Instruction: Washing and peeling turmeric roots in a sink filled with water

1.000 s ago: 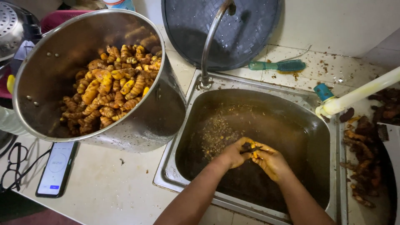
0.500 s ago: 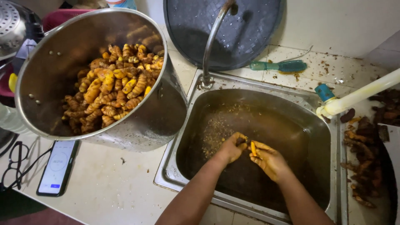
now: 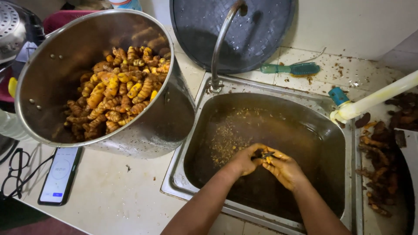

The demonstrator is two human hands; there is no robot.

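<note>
Over the steel sink (image 3: pixel 204 113), my left hand (image 3: pixel 244 160) and my right hand (image 3: pixel 285 169) meet around a small piece of turmeric root (image 3: pixel 264 155). Both hands are closed on it, and a thin dark blade seems to lie between them. The fingers are stained yellow. The sink basin holds murky brown water with floating peel scraps (image 3: pixel 226 141). To the left, a large steel pot (image 3: pixel 39 74) leans tilted against the sink's edge, filled with peeled orange-yellow turmeric roots (image 3: pixel 115 93).
A curved tap (image 3: pixel 222 41) rises behind the sink, before a dark round lid (image 3: pixel 261 26). A green brush (image 3: pixel 291 68) lies on the tiled counter. Unpeeled brown roots (image 3: pixel 381 169) pile at right. A white pipe (image 3: pixel 374 99) crosses at right. A phone (image 3: pixel 59 175) and glasses (image 3: pixel 15 167) lie at left.
My hands have shifted slightly while working on the root, staying together over the sink. The pot and the other things have not moved.
</note>
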